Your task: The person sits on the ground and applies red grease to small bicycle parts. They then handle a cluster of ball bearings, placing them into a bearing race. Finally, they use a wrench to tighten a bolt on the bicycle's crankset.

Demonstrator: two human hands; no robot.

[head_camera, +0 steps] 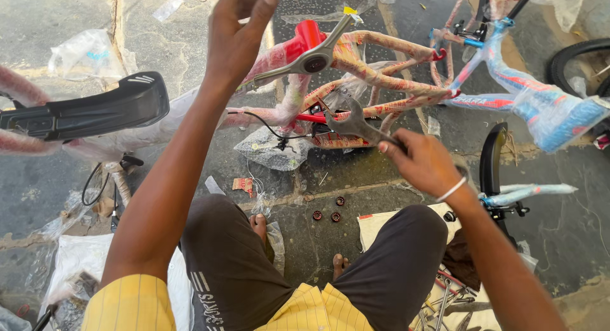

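**Bicycle frame on a stone floor, spanner in hand**

The floor [356,45] is dark grey stone or concrete, worn and stained, with paler cracked seams running across it and a lighter patch at the lower right. Bits of clear plastic wrap and paper scraps lie scattered over it.

A red bicycle frame [356,70], wrapped in printed plastic film, lies on the floor in the upper middle, straight ahead of the seated person. Just right of it stands a blue bicycle frame [508,76], also wrapped, with a black tyre [575,54] at the far right edge. A black mudguard [95,111] juts in from the left, and another black mudguard [492,156] stands upright at the right, beside the person's right forearm.

The person sits low with knees apart in dark shorts [235,261] and a yellow striped shirt [130,305], bare feet on the floor.

The left hand [235,32] is raised high above the red frame, fingers loosely spread and curled, holding nothing that can be seen. The right hand [422,162], with a white band at the wrist, has its fingers closed around the handle of a grey spanner [356,124], whose head lies against the red frame's lower tubes.

A grey crank arm [311,57] sits on the red frame. Three small dark round parts [327,211] lie on the floor between the knees.
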